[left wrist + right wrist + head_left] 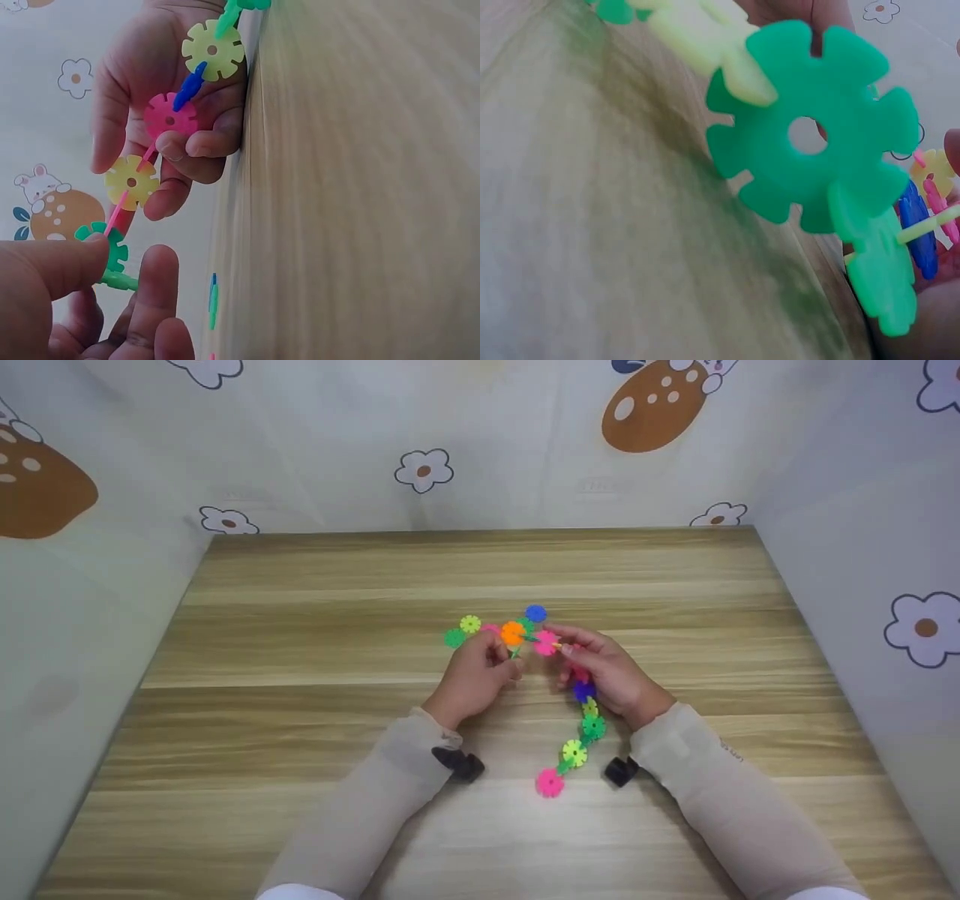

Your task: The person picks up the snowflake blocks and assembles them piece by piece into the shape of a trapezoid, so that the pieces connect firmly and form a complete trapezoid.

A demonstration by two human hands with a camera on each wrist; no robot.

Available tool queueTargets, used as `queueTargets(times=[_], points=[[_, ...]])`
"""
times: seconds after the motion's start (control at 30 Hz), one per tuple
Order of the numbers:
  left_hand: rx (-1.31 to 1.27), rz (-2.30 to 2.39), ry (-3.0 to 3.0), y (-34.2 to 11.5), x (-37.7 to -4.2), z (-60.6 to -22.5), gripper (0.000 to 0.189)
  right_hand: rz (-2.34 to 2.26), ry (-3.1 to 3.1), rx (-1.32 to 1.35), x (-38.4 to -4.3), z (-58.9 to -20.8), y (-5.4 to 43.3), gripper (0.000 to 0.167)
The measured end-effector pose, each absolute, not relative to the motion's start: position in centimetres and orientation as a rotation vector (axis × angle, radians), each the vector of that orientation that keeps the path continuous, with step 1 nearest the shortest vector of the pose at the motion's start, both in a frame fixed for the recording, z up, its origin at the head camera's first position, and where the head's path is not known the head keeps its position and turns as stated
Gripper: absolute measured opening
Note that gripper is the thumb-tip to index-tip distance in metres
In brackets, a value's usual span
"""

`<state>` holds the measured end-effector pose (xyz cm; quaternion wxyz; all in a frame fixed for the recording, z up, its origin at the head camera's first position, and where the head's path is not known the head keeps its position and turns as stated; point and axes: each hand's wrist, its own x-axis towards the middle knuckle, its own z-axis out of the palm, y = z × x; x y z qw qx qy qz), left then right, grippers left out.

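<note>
A chain of notched plastic discs [593, 727], in green, yellow, pink, blue and orange, runs between both hands and hangs toward the table's front. My left hand [476, 675] pinches its far end near an orange disc [513, 633]; the left wrist view shows the thumb against a green disc [116, 251]. My right hand [619, 679] holds the chain further along, its fingers curled by a pink disc [171, 116]. A pink disc [550, 783] ends the hanging part. Close in the right wrist view is a large green disc [769, 154] linked to neighbouring discs.
Beyond the hands lie more discs: a green one [454, 638], a yellow one [470, 623] and a blue one [535, 613]. The wooden table [300, 735] meets patterned cloth walls [315, 450] at the back and sides. Black wrist devices [621, 772] sit under both sleeves.
</note>
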<state>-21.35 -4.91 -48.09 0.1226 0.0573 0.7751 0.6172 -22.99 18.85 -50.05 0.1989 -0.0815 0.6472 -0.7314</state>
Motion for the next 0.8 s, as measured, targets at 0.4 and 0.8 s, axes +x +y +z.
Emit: queueTargets(times=[0.4, 0.8], points=[[0.135, 1.838, 2.291, -4.84, -21.53, -48.56, 0.030, -2.055, 1.798, -0.250, -22.95, -50.14, 18.84, 0.047], [0.145, 1.763, 2.292, -4.80, -21.49, -48.26, 0.068, -2.003, 1.823, -0.275, -23.00, -50.11, 18.83, 0.042]])
